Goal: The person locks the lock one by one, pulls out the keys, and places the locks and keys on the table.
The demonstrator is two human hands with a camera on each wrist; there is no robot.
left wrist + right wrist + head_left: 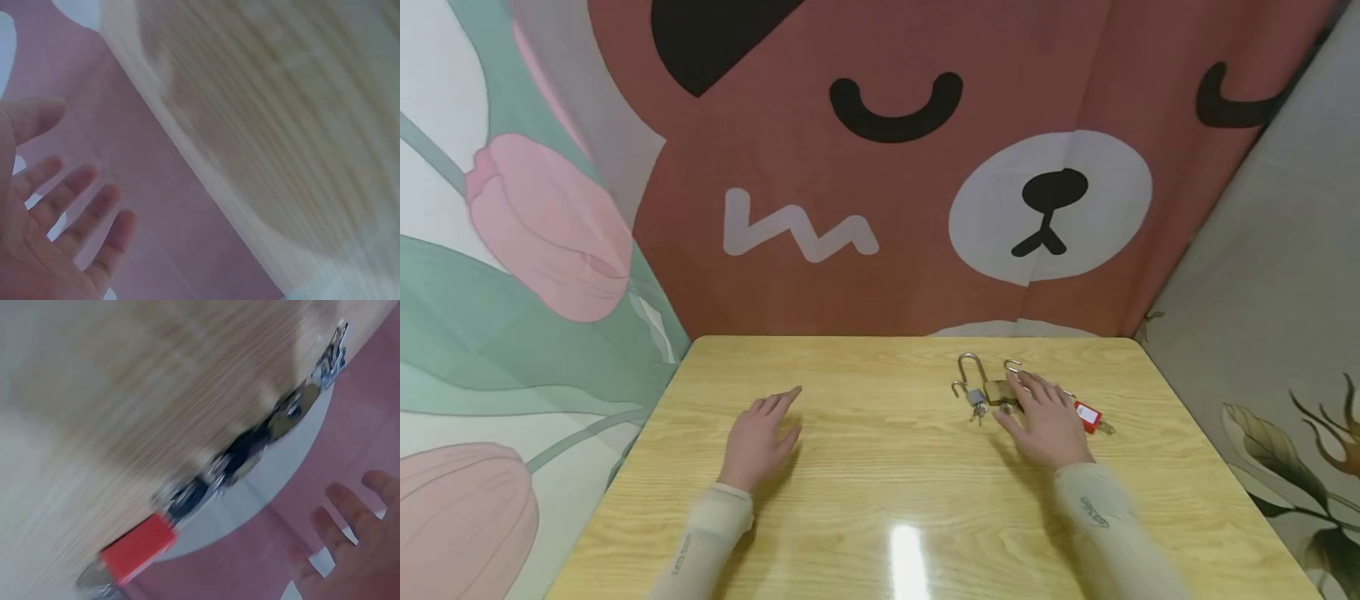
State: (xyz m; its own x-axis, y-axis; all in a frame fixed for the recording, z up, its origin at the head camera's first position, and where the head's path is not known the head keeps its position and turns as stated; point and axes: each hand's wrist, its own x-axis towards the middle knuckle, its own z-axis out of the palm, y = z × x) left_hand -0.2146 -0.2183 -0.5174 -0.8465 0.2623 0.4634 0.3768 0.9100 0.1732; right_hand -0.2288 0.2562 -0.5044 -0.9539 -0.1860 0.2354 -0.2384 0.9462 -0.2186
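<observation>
My right hand (1047, 421) hovers over a cluster of padlocks at the right of the table, fingers extended and holding nothing. Left of it lie a small grey padlock (975, 397) with keys (978, 412) and a brass padlock (998, 392). The tall shackle (972, 358) stands near both. A red piece with a white label (1087, 415) shows past the hand's right side; its red body (139, 548) is blurred in the right wrist view. Dark pieces (247, 450) between are partly hidden from the head view. My left hand (760, 442) is over the left side, fingers spread, nothing in it.
The light wooden table (865, 450) ends at a back edge against a hanging cloth (925, 292) with a bear print. Flowered cloth (550, 233) hangs on the left and a grey printed cloth (1270, 275) on the right.
</observation>
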